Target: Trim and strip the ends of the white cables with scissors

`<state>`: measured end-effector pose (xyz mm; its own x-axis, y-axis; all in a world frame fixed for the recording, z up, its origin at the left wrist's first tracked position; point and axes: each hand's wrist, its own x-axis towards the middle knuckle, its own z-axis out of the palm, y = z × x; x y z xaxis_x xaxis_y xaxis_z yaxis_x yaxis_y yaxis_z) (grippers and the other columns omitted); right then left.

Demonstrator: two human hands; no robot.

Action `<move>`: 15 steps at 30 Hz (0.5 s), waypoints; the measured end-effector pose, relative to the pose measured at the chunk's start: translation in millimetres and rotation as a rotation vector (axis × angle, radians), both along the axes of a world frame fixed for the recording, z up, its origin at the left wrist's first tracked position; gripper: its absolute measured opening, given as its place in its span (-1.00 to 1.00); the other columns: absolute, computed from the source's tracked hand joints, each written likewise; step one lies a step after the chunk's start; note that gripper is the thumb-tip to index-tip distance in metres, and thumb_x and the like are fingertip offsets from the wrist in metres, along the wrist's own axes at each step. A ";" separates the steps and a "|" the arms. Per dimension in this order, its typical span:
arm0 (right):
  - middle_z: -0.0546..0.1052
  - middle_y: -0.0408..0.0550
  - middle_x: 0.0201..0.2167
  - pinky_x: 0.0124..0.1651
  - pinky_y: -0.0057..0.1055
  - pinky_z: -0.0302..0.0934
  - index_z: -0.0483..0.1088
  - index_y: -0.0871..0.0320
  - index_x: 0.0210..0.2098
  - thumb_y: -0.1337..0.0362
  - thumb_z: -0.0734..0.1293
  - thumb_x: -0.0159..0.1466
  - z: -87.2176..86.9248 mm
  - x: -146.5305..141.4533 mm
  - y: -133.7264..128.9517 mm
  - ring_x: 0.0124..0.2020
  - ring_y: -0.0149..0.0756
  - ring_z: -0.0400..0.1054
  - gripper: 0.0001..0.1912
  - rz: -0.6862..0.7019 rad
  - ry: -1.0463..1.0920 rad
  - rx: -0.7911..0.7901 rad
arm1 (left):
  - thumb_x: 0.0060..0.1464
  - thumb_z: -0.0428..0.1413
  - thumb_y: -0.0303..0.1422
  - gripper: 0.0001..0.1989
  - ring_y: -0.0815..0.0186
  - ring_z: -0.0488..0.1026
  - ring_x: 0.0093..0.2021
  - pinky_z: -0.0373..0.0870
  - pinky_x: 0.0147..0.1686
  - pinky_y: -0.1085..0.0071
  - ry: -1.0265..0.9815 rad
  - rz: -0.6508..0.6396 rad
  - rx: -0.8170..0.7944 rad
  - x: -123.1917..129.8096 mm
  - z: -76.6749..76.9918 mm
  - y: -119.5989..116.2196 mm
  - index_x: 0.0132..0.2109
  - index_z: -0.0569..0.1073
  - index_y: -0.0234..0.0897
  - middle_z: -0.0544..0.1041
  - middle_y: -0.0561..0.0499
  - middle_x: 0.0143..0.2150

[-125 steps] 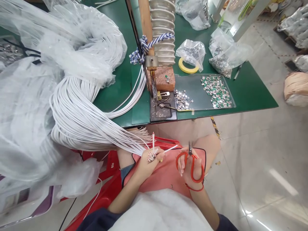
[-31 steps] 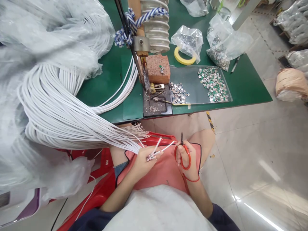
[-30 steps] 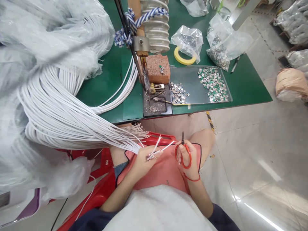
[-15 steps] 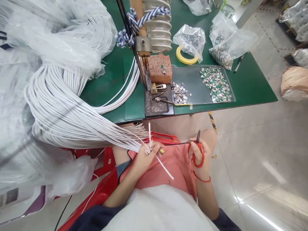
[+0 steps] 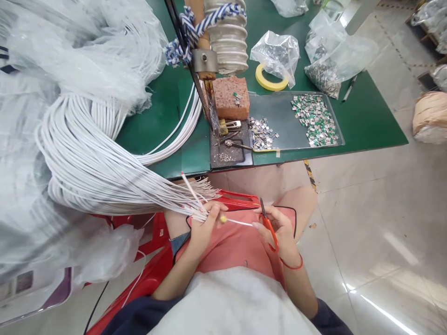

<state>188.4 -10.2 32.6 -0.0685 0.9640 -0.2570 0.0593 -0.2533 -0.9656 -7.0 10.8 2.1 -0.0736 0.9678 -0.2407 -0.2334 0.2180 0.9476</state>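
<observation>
My left hand [image 5: 203,228] grips several white cable ends at the tip of a large bundle of white cables [image 5: 87,163], and a short pink-tipped wire end sticks up past it. A small yellow thing [image 5: 222,219] sits at the left fingertips, too small to identify. From there a thin white wire [image 5: 239,221] runs right and reaches my right hand [image 5: 281,232]. That hand holds red-handled scissors [image 5: 269,234], with the dark blades pointing up and narrowly closed. The wire passes just below the blade tips.
A green workbench [image 5: 167,135] holds a brick, a ribbed hose, a tape roll, a tray of metal clips [image 5: 314,120] and plastic bags. Clear plastic sheeting [image 5: 70,56] covers the left side. A red chair [image 5: 150,274] lies under my left arm, above a tiled floor.
My right hand has moved left towards my left hand, and the scissors now lean over the white wire. My left hand has shifted left, and the wire now points right instead of down.
</observation>
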 end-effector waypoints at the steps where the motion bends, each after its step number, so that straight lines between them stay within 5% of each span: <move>1: 0.29 -0.24 -0.55 -0.45 -0.44 0.12 0.44 0.09 -0.16 0.28 0.46 0.14 0.7 1.0 0.6 -0.53 -0.42 0.14 -0.73 0.027 0.006 -0.002 | 0.11 0.14 -0.09 -0.66 0.48 0.15 -0.68 0.10 -0.66 0.51 -0.043 0.025 -0.010 -1.5 1.1 -0.3 -0.41 0.49 -0.29 0.29 0.13 -0.69; 5: 0.28 -0.25 -0.54 -0.49 -0.46 0.10 0.42 0.09 -0.17 0.28 0.44 0.15 1.8 5.4 3.7 -0.56 -0.44 0.12 -0.75 0.007 -0.016 -0.002 | 0.11 0.14 -0.12 -0.70 0.51 -0.06 -0.71 -0.07 -0.65 0.50 -0.182 0.016 -0.022 -9.4 7.5 -2.5 -0.41 0.47 -0.28 0.05 0.23 -0.73; 15: 0.30 -0.29 -0.62 -0.56 -0.52 0.07 0.40 0.14 -0.22 0.29 0.40 0.17 6.0 44.1 17.8 -0.65 -0.48 0.15 -0.82 -0.460 -0.089 0.100 | 0.11 0.13 -0.09 -0.63 0.51 -0.03 -0.68 -0.12 -0.63 0.49 -0.094 -0.323 -0.078 -55.2 3.8 -21.6 -0.41 0.51 -0.33 0.07 0.20 -0.72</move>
<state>232.6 7.7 38.6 0.3892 0.9093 -0.1469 0.0463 -0.1786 -0.9828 -62.2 -10.8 5.8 0.2599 0.9158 -0.3063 -0.2257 0.3660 0.9028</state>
